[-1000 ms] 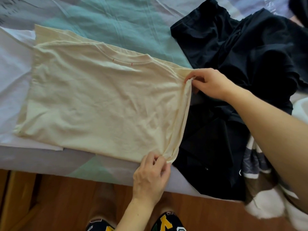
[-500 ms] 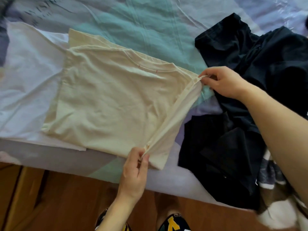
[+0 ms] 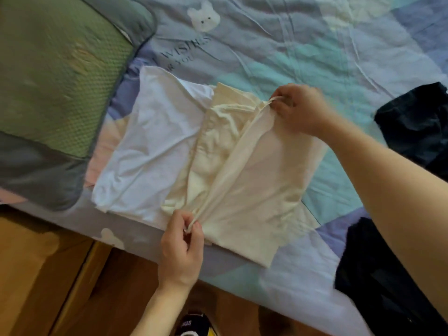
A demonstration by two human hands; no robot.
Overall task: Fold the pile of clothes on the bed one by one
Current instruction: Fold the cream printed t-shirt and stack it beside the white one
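A: Count?
B: Two hands, one cream T-shirt (image 3: 254, 190), one folded white garment (image 3: 150, 154), two dark clothing heaps (image 3: 417, 122) at right.
A: Hands?
B: Left hand (image 3: 181, 248) pinched the cream shirt's near corner; right hand (image 3: 298, 107) pinched the far corner, edge lifted taut between them.
A: Where, which way?
B: On the patchwork quilt (image 3: 315, 57) near the bed edge, overlapping the white garment. Long axis ran near-to-far, tilted right.
A: Else?
B: Green pillow (image 3: 55, 76) at left.
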